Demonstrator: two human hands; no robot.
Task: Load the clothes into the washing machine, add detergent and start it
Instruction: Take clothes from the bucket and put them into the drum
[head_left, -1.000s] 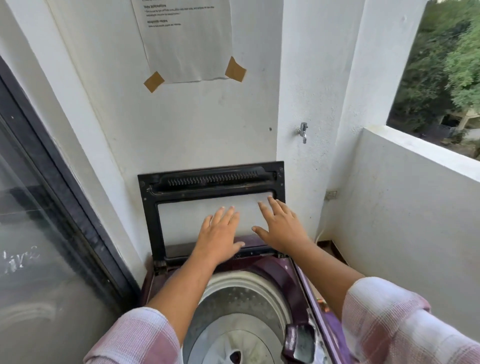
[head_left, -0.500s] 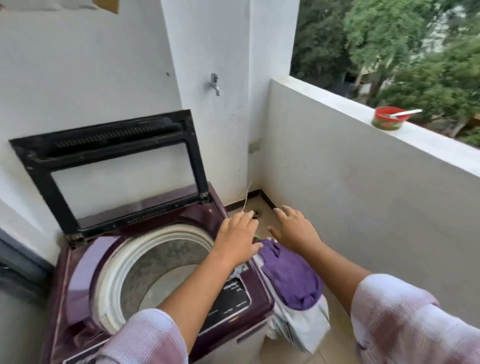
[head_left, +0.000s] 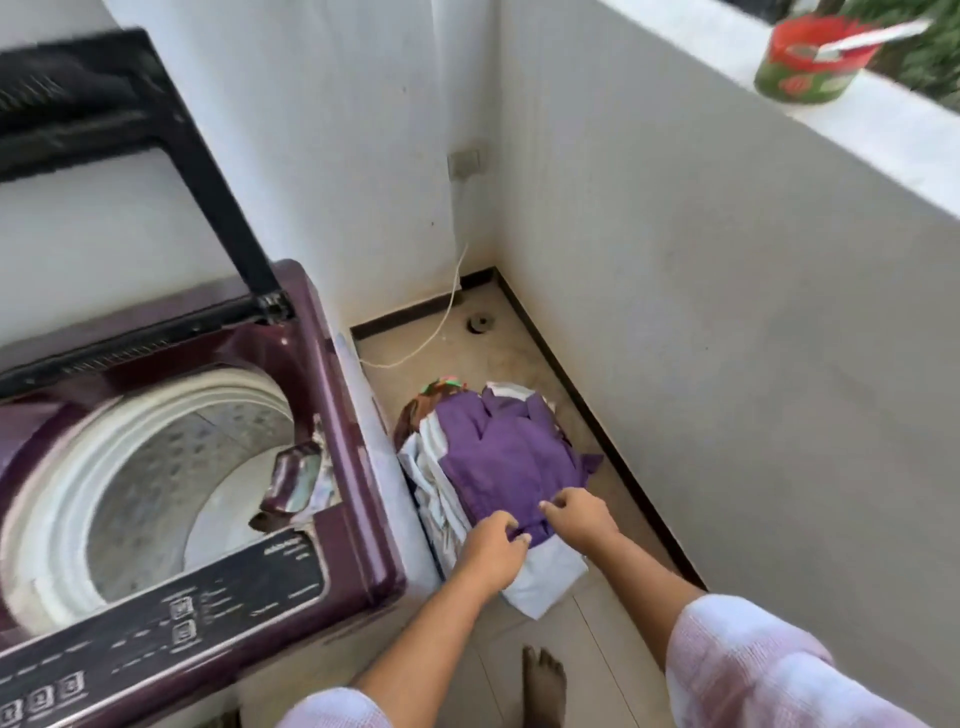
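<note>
A maroon top-loading washing machine stands at the left with its black-framed lid raised against the wall. Its steel drum looks empty. On the floor to the machine's right lies a pile of clothes with a purple garment on top. My left hand and my right hand are side by side at the near edge of the purple garment, fingers pinched on its cloth. A red and green tub with a white scoop in it sits on the parapet ledge at top right.
White balcony walls close in the corner behind and to the right of the pile. A white cable runs from a wall socket down to the floor near a round drain. My bare foot stands on the tiles below the pile.
The view has swung right and down from the open lid to the floor. Both hands came down from above the machine's edge onto the pile and closed on the purple garment.
</note>
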